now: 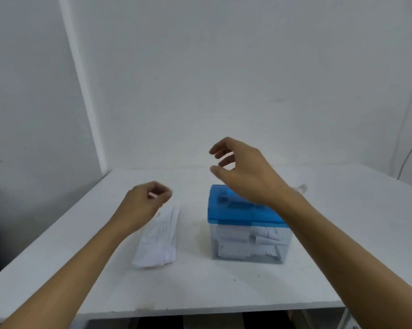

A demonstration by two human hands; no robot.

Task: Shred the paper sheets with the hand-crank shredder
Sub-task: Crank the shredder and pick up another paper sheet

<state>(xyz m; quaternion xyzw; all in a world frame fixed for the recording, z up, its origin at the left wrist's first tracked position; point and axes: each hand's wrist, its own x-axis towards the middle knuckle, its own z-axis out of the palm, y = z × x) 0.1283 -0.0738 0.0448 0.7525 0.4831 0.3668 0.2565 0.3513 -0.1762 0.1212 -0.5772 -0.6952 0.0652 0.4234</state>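
Shredder (224,210) first: it stands right of centre on the white table (224,288), a blue lid on top of a clear bin (236,248). The bin already holds a fair amount of white paper, some in flat pieces and some in strips, filling roughly its lower two thirds. So I judge the job is part done.

Well apart to its left on the table lies a stack of paper sheets (157,241), folded or narrow, several thick and fanned a little at the edges. That is what is left to feed through, and no sheet shows in the lid's slot now.

The right hand (243,169) hovers above the far part of the lid, fingers spread and loosely bent, with nothing in it. A pale blur just behind that wrist may be the crank, but it is too smeared to be sure.

The left hand (145,200) is over the far end of the stack with its fingers curled in. A small pale patch shows between the fingertips, and I cannot tell whether it pinches a sheet's edge or holds nothing.
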